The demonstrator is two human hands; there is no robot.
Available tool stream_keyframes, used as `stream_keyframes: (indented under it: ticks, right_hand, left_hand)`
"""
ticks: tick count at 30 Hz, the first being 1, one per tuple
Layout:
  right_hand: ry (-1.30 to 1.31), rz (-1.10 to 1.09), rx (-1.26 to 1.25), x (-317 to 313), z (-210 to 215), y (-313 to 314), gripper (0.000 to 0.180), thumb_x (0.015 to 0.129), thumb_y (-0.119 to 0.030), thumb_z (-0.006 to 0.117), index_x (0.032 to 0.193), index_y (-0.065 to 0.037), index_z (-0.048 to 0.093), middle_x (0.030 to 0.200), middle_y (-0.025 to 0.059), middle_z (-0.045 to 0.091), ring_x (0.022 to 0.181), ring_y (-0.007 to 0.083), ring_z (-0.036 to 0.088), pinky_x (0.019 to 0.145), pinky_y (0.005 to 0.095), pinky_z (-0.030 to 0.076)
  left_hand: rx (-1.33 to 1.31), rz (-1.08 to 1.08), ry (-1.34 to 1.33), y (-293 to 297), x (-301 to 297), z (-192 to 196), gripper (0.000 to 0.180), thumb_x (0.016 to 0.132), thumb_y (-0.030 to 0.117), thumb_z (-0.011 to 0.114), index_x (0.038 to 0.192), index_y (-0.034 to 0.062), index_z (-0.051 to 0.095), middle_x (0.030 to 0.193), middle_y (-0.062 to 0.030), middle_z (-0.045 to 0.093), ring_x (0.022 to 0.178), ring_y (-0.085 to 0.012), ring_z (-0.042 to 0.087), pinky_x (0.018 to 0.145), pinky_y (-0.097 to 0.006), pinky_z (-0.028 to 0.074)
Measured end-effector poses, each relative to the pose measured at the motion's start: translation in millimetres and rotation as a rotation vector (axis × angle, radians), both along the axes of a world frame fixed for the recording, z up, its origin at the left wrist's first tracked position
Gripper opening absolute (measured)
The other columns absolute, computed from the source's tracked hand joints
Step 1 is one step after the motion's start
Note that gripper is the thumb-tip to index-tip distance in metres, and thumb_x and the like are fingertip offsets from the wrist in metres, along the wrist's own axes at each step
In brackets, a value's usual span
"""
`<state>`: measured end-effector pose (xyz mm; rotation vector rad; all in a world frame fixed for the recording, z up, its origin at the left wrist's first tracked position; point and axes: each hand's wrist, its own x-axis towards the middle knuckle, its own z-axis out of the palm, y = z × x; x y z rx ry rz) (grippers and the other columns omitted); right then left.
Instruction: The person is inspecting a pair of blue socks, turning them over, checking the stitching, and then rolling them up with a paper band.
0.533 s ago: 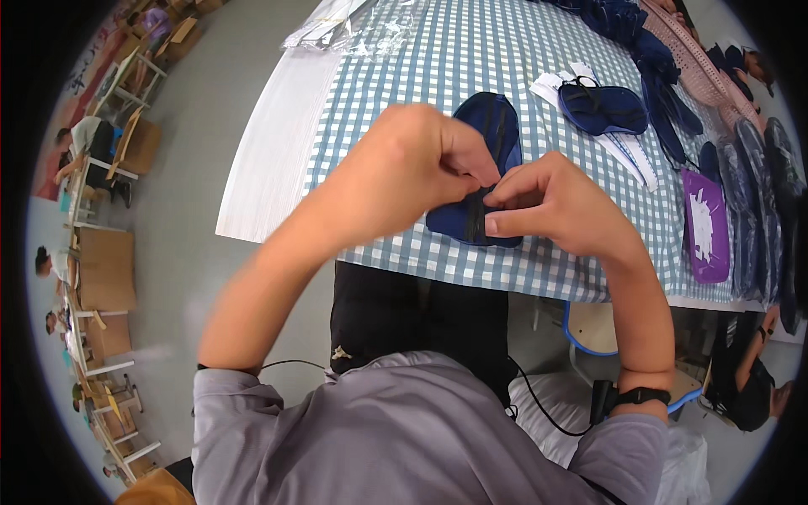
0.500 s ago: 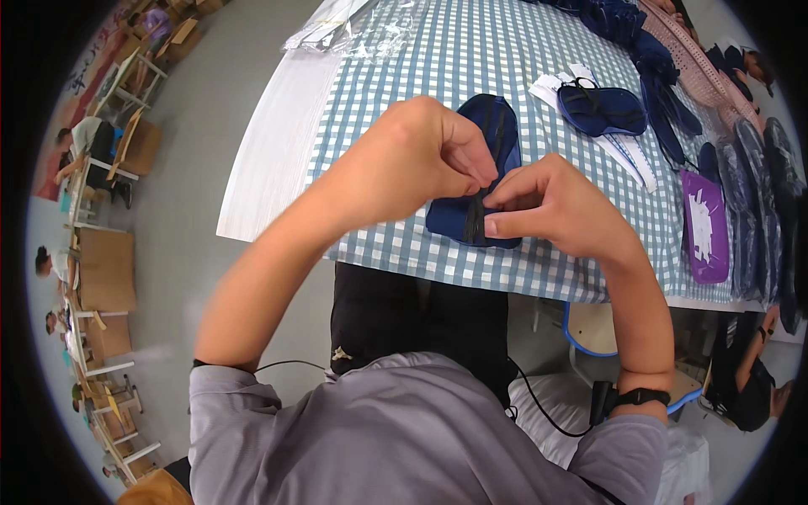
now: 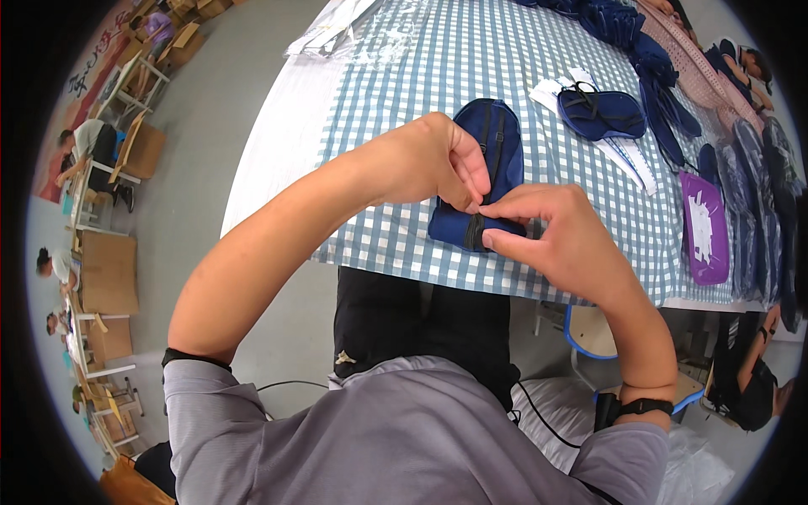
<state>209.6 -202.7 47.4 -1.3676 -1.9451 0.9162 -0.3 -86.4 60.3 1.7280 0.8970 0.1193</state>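
A navy blue sleep mask (image 3: 503, 164) lies lengthwise on the checked tablecloth in front of me, with its black elastic strap (image 3: 475, 232) running along the middle. My left hand (image 3: 429, 160) comes over it from the left, thumb and forefinger pinched on the strap. From the right, my right hand (image 3: 555, 229) has its thumb against the gathered strap near the mask's near end, and its forefinger meets the left fingertips. The hands cover part of the mask's centre. A second navy sleep mask (image 3: 603, 113) rests farther right on white paper strips (image 3: 629, 160).
The blue-and-white checked cloth (image 3: 379, 109) covers the table. Clear plastic bags (image 3: 370, 38) lie at the far left. On the right are a purple card-like piece (image 3: 705, 227), several bagged dark items (image 3: 747, 210) and a navy pile (image 3: 614, 25). A stool (image 3: 591, 330) stands below the edge.
Both hands have shifted slightly toward me along the mask. My left elbow has swung outward, and the right forefinger now touches the left fingertips.
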Motion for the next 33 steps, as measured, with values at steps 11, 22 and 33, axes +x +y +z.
stream_keyframes:
  ticks: [11,22,33]
  right_hand:
    - [-0.093,0.122,-0.201,3,10,27,0.031,0.086,-0.019,0.081,0.101,0.008,0.079,0.07,0.0141,0.071,0.059,0.0197,0.062,0.058,0.0363,0.049]
    - [-0.069,0.153,-0.296,2,18,34,0.036,0.084,-0.018,0.08,0.104,0.011,0.079,0.075,0.017,0.074,0.06,0.0178,0.066,0.057,0.0334,0.051]
    - [-0.067,0.131,-0.396,2,25,35,0.033,0.086,-0.017,0.082,0.105,0.009,0.081,0.076,0.0142,0.076,0.062,0.0148,0.065,0.058,0.0312,0.05]
  left_hand:
    - [0.198,0.035,-0.114,-35,-12,1,0.009,0.088,-0.007,0.072,0.095,-0.001,0.072,0.098,-0.0075,0.075,0.092,-0.018,0.073,0.084,-0.033,0.059]
    - [1.432,-0.208,-0.287,-74,-33,-39,0.033,0.075,0.007,0.088,0.104,0.0004,0.072,0.106,-0.0103,0.072,0.093,-0.0289,0.072,0.079,-0.04,0.061]
    - [1.596,-0.249,-0.296,-69,-32,-42,0.026,0.081,0.012,0.085,0.098,-0.0018,0.071,0.104,-0.0136,0.071,0.093,-0.0285,0.073,0.08,-0.04,0.064]
